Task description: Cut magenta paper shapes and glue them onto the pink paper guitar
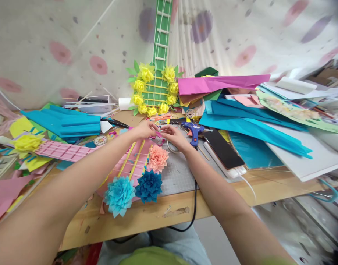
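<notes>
My left hand [145, 129] and my right hand [172, 135] meet over the upper edge of a pink paper guitar [124, 162] lying on the table. Both pinch a small pink piece [158, 131] between their fingertips; I cannot make out what it is. On the guitar's body sit a peach paper flower [158, 158], a dark blue flower [148, 186] and a light blue flower [119, 195]. Its pink neck [64, 151] runs left to a yellow flower [27, 142].
A green paper guitar [157, 86] ringed with yellow flowers leans on the wall. A blue glue gun [194, 130], a phone [223, 149], scissors [113, 122] and a tape roll [100, 140] lie nearby. Turquoise and pink paper sheets pile up left and right. A grey cutting mat [180, 173] lies below my hands.
</notes>
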{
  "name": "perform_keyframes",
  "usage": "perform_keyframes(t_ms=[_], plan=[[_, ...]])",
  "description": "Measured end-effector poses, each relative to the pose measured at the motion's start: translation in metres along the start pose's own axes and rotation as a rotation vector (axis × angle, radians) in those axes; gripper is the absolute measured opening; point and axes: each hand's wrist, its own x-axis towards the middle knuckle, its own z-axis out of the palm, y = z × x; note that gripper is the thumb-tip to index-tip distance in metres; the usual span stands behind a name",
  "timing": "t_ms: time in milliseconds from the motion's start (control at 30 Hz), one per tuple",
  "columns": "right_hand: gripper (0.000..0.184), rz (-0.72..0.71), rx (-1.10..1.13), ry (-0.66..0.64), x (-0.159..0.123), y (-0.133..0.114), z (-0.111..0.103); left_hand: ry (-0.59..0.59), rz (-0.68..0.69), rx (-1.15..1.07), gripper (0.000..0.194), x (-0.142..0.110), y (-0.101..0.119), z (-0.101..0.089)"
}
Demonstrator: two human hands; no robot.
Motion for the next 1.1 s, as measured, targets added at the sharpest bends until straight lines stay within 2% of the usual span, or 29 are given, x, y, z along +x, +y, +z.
perform_keyframes(t_ms=[133, 233, 333, 467, 600, 767, 867, 1000, 1100], plan=[[0.036, 0.001, 0.001, 0.027, 0.000, 0.001, 0.004, 0.015, -0.092, -0.103, 0.023, -0.004, 0.003, -0.001], [0.036, 0.003, -0.013, 0.080, 0.000, 0.001, 0.004, 0.027, -0.097, -0.067, 0.025, -0.007, 0.005, -0.002], [0.033, -0.034, -0.096, 0.081, 0.000, 0.000, 0.003, 0.006, -0.015, 0.047, 0.023, -0.010, 0.010, -0.005], [0.026, -0.152, -0.365, 0.071, -0.003, -0.004, 0.001, -0.045, 0.122, 0.274, 0.018, -0.012, 0.016, -0.007], [0.025, -0.242, -0.575, 0.057, -0.008, -0.008, 0.002, -0.004, 0.147, 0.564, 0.011, -0.014, 0.023, -0.003], [0.024, -0.309, -0.627, 0.061, -0.008, -0.008, 0.002, 0.022, 0.160, 0.701, 0.012, -0.016, 0.026, 0.002], [0.026, -0.297, -0.485, 0.097, -0.006, -0.007, 0.002, 0.084, 0.129, 0.640, 0.011, -0.013, 0.021, 0.003], [0.035, -0.144, -0.191, 0.054, -0.004, -0.004, 0.005, 0.212, -0.002, 0.298, 0.015, -0.010, 0.009, 0.006], [0.036, -0.074, -0.064, 0.014, -0.004, -0.002, 0.007, 0.252, -0.093, 0.090, 0.014, -0.012, 0.006, 0.009]])
